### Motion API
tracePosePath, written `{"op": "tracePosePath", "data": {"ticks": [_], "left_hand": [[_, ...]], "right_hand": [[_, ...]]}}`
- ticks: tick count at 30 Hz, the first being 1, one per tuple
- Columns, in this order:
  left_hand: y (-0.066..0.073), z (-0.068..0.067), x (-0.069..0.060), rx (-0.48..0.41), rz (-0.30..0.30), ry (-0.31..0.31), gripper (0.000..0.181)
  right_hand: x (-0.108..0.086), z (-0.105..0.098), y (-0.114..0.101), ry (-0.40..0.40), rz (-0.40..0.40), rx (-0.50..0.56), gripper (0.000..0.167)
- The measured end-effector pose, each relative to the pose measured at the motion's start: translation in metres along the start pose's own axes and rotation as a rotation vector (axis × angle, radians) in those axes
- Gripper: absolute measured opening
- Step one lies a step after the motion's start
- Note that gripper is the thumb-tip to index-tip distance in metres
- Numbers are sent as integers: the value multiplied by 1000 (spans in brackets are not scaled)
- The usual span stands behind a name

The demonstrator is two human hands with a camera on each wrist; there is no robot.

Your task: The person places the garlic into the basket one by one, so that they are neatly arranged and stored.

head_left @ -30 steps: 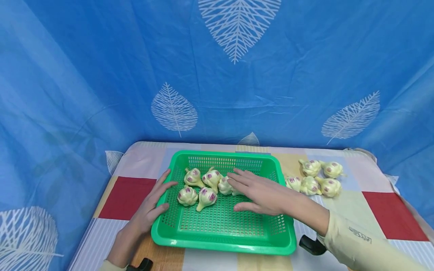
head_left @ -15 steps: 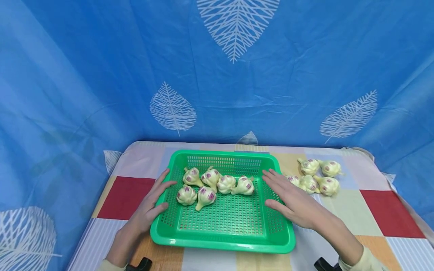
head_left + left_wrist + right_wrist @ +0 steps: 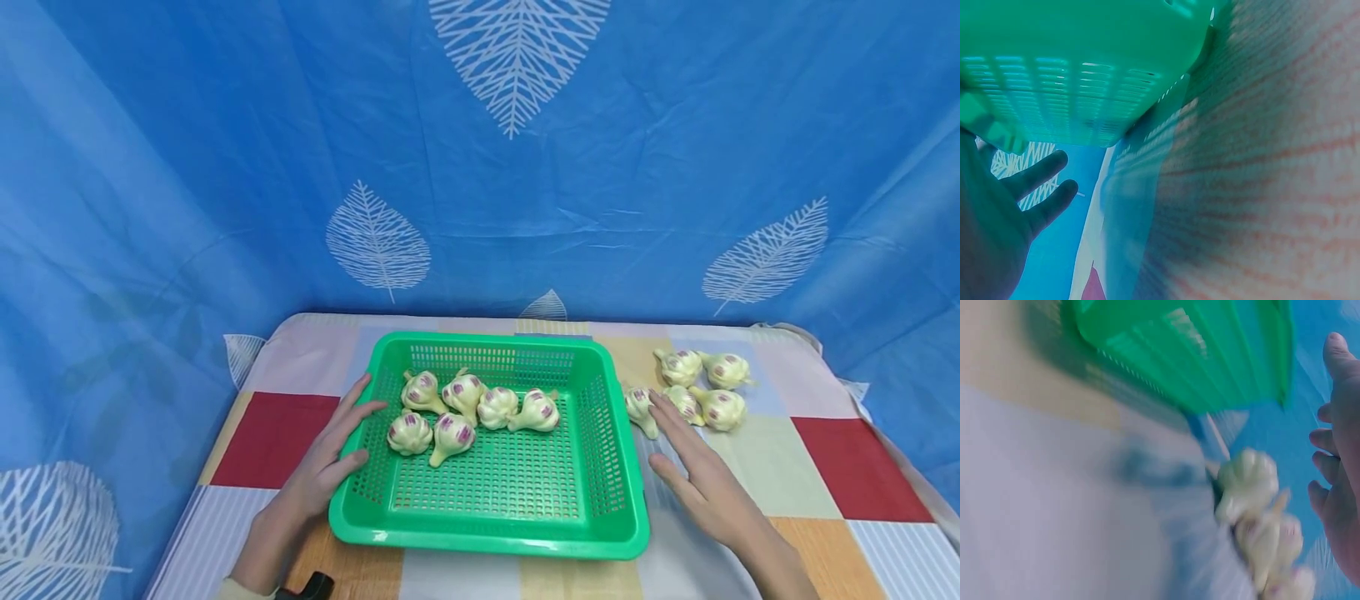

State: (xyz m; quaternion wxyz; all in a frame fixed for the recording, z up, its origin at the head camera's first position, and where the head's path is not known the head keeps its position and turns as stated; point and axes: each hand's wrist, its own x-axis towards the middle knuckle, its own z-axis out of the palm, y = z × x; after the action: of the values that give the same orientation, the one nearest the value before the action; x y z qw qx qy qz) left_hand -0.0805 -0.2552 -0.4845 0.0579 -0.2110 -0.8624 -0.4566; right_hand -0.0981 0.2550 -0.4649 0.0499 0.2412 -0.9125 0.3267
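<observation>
A green plastic basket (image 3: 487, 546) holds several garlic bulbs (image 3: 497, 408) toward its back left. My left hand (image 3: 318, 467) rests at the basket's left rim with fingers spread, and in the left wrist view that hand (image 3: 997, 219) is beside the basket's slotted wall (image 3: 1060, 81). My right hand (image 3: 708, 487) is to the right of the basket, empty, fingers extended near a garlic bulb (image 3: 641, 410) on the table. The right wrist view has the right hand (image 3: 1344, 450) apart from the basket (image 3: 1210, 356), with garlic bulbs (image 3: 1249, 481) between them and the cloth.
Several more garlic bulbs (image 3: 722, 408) lie grouped on the patchwork tablecloth (image 3: 806, 492) at the back right. A blue curtain (image 3: 600, 250) with white leaf prints hangs behind and beside the table.
My right hand has moved from over the basket out past its right rim, uncovering the bulbs inside. The left hand has stayed at the left rim.
</observation>
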Motion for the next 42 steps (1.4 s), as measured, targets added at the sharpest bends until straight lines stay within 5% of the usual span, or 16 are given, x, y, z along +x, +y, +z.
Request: {"op": "tracePosePath", "data": {"ticks": [6, 18, 26, 42], "left_hand": [[0, -1, -2, -3, 4, 7, 61], [2, -1, -1, -16, -1, 15, 59], [1, -1, -1, -18, 5, 16, 60], [-4, 1, 1, -34, 43, 22, 58]], "right_hand": [[-30, 2, 22, 164, 77, 39, 64], [-82, 0, 69, 271, 490, 133, 59], [-75, -8, 93, 346, 629, 242, 73], [-43, -36, 133, 206, 629, 279, 87]]}}
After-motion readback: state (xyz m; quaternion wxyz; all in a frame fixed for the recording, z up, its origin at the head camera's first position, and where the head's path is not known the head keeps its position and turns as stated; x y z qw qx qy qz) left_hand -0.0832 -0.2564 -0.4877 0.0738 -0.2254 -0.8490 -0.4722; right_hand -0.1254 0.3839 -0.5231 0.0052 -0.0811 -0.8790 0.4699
